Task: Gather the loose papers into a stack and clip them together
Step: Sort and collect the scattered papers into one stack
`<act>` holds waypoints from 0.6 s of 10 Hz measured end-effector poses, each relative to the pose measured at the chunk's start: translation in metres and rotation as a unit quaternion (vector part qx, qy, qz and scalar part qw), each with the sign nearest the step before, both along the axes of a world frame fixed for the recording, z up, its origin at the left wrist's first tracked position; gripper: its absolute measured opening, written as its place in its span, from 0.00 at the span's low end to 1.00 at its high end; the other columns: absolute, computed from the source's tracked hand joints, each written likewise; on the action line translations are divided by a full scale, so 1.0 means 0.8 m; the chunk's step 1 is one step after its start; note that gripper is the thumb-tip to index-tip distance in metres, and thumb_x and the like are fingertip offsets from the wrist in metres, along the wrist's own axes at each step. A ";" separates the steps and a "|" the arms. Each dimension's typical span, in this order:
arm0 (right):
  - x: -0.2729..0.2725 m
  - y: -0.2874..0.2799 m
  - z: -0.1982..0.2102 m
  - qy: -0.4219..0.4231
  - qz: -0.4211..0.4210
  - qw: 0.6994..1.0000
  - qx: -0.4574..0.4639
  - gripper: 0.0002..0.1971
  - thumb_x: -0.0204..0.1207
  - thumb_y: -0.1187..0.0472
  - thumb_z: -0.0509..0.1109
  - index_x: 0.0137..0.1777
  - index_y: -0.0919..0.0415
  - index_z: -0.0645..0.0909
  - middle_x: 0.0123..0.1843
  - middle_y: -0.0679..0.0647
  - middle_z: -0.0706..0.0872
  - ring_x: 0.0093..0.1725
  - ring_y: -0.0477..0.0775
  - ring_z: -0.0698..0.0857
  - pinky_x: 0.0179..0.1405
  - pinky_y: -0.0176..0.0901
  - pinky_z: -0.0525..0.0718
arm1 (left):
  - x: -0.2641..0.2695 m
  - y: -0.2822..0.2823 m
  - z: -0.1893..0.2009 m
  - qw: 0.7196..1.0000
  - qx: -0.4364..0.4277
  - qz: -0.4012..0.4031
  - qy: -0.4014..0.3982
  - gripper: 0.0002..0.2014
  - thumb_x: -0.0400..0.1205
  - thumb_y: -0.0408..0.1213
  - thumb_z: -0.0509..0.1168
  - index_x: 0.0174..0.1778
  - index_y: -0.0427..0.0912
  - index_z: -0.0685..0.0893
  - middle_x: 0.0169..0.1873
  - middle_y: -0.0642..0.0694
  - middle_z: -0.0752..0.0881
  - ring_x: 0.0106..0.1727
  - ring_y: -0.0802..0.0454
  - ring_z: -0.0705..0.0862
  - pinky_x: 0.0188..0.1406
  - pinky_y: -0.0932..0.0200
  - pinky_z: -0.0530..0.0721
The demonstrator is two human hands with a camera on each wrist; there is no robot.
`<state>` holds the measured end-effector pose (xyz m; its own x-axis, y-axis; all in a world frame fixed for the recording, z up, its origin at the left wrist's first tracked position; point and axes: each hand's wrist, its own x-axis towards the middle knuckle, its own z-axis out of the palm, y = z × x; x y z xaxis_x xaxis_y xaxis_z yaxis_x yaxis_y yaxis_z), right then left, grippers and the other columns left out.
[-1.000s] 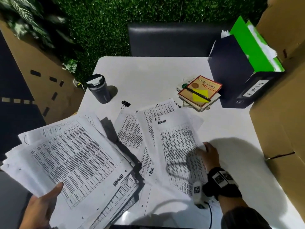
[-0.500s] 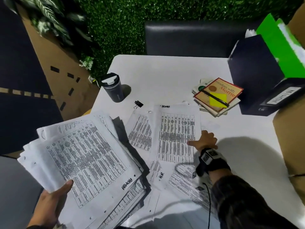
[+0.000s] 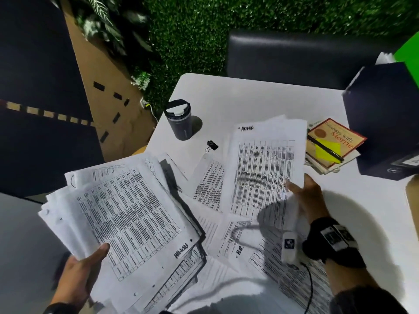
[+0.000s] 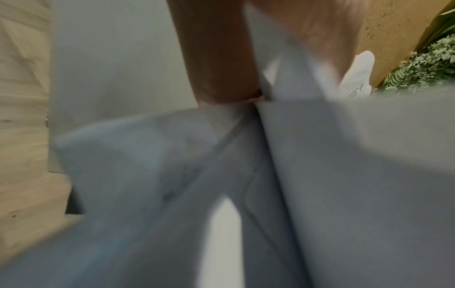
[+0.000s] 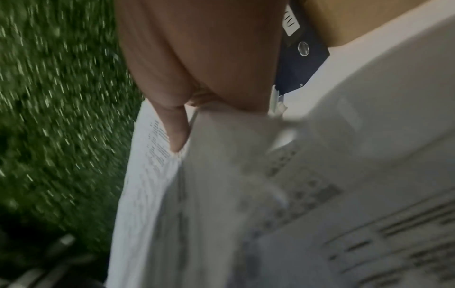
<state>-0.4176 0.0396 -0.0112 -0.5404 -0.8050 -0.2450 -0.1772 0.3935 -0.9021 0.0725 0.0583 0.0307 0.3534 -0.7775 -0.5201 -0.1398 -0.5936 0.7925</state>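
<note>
1. Lower left of the head view: my left hand [image 3: 77, 277] grips the paper stack [image 3: 127, 214], thumb on top.
2. Centre right: my right hand [image 3: 310, 200] pinches the ADMIN sheet [image 3: 263, 168], held above the table [image 3: 249, 98].
3. Only the right wrist view shows that pinch close up.

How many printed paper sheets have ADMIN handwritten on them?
2: one white printed sheet pinched in the right hand, one atop the paper stack in the left hand. Others may be hidden.
</note>
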 end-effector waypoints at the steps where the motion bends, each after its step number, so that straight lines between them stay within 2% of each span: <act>1: 0.034 0.004 0.029 -0.143 0.009 0.988 -0.059 0.08 0.74 0.65 0.70 0.52 0.54 0.82 0.43 0.48 0.88 0.44 0.49 0.85 0.41 0.38 0.82 | 0.004 -0.023 -0.004 1.000 -0.008 -0.020 0.022 0.14 0.75 0.35 0.72 0.46 0.26 0.78 0.30 0.39 0.79 0.31 0.51 0.75 0.31 0.60 0.72; 2: 0.089 0.004 0.045 -0.219 0.049 0.973 -0.057 0.14 0.64 0.56 0.76 0.49 0.54 0.83 0.42 0.47 0.89 0.42 0.46 0.85 0.44 0.43 0.79 | 0.003 -0.047 -0.007 0.997 -0.001 -0.054 0.052 0.15 0.72 0.40 0.73 0.38 0.32 0.77 0.34 0.37 0.76 0.33 0.49 0.71 0.33 0.54 0.68; 3: 0.162 -0.003 0.052 -0.235 0.135 0.962 -0.024 0.22 0.68 0.56 0.74 0.63 0.55 0.79 0.53 0.46 0.89 0.53 0.42 0.87 0.47 0.35 0.80 | 0.009 -0.074 -0.020 0.992 0.012 -0.045 0.120 0.19 0.69 0.38 0.76 0.53 0.36 0.84 0.51 0.39 0.86 0.53 0.43 0.83 0.59 0.49 0.76; 4: 0.230 -0.015 0.053 -0.234 0.184 0.954 0.039 0.30 0.72 0.57 0.71 0.72 0.63 0.66 0.68 0.54 0.80 0.66 0.52 0.81 0.48 0.27 0.81 | 0.018 -0.091 -0.031 0.973 0.070 -0.048 0.216 0.27 0.60 0.43 0.79 0.54 0.36 0.89 0.50 0.45 0.85 0.52 0.50 0.81 0.68 0.45 0.75; 5: 0.280 -0.016 0.041 -0.310 0.193 0.928 0.070 0.43 0.68 0.64 0.77 0.78 0.69 0.55 0.72 0.54 0.75 0.58 0.38 0.83 0.50 0.24 0.82 | 0.020 -0.100 -0.016 0.946 0.124 -0.021 0.300 0.38 0.64 0.44 0.76 0.69 0.30 0.77 0.45 0.33 0.84 0.40 0.37 0.84 0.43 0.45 0.82; 6: 0.311 -0.014 0.033 -0.277 0.177 0.940 0.092 0.35 0.72 0.71 0.72 0.78 0.66 0.61 0.67 0.55 0.79 0.61 0.47 0.83 0.70 0.46 0.77 | 0.029 -0.102 0.007 0.628 0.117 0.423 0.642 0.33 0.83 0.56 0.56 0.79 0.38 0.67 0.69 0.20 0.72 0.67 0.21 0.73 0.64 0.26 0.71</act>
